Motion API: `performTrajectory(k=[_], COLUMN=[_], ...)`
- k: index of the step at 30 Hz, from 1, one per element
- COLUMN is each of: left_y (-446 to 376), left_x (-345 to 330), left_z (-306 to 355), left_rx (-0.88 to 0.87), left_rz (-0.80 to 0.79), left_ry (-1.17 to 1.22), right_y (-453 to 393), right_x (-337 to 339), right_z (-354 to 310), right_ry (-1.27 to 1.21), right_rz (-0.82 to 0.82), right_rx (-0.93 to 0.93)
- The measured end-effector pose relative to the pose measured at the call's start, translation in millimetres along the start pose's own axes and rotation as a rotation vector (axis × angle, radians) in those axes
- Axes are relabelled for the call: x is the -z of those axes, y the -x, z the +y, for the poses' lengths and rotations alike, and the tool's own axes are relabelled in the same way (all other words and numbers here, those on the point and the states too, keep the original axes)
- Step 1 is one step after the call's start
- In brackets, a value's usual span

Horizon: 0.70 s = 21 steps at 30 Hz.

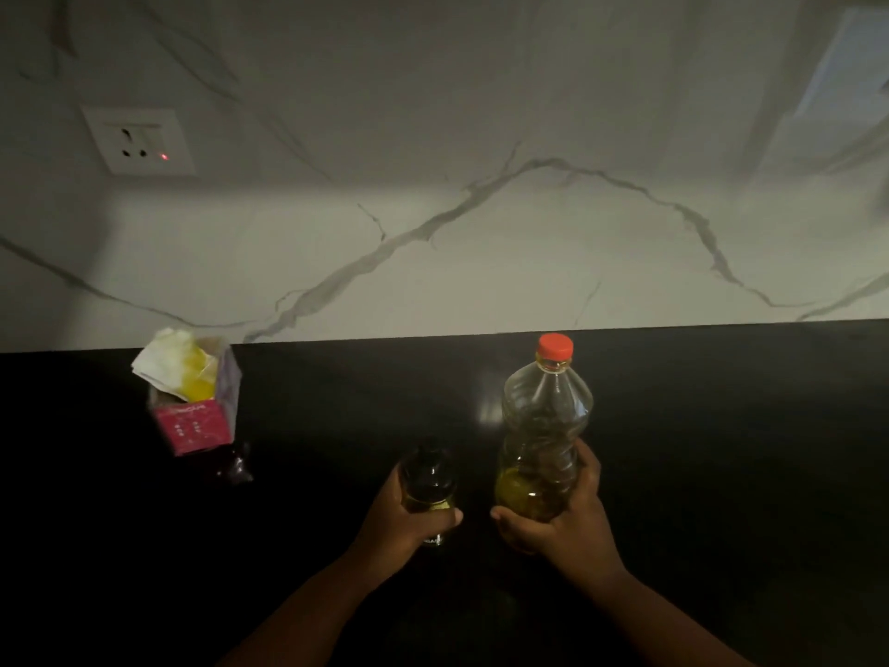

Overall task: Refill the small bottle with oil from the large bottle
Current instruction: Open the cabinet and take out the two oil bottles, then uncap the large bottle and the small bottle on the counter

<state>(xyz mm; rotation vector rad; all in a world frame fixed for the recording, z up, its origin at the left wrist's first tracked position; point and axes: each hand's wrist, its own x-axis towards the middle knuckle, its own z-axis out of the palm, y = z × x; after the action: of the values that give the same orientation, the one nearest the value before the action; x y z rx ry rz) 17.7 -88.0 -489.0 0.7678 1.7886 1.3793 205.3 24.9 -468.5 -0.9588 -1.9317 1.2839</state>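
A large clear plastic bottle [546, 426] with a red cap stands upright over the black counter [721, 450]. A little yellow oil sits at its bottom. My right hand [553, 517] grips its lower part. Just left of it is the small dark bottle [429, 479], upright, with some yellow oil showing inside; its top is too dark to make out. My left hand [399, 517] is wrapped round its body. The two bottles are a short gap apart.
A pink carton [197, 411] stuffed with white and yellow paper stands at the left of the counter. A small dark glossy object [235, 466] lies beside it. Behind is a white marble wall [481, 209] with a socket [139, 142].
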Motion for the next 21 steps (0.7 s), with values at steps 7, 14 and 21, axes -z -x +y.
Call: performTrajectory(k=[7,14,21], left_y=[15,30,44], left_x=[-13,-1,-36], left_z=[4,40,140], left_rx=[-0.033,-0.145,-0.547], left_rz=[0.098,0.135,0.114], left_ry=[-0.034,-0.238,-0.459], right_y=[0,-1,-24], right_x=[17,64,94], right_z=[1,-26,-115], right_ry=[-0.058,-0.125,-0.085], right_rz=[-0.172,-0.099,-0.025], right_rx=[-0.001,0.097,0.296])
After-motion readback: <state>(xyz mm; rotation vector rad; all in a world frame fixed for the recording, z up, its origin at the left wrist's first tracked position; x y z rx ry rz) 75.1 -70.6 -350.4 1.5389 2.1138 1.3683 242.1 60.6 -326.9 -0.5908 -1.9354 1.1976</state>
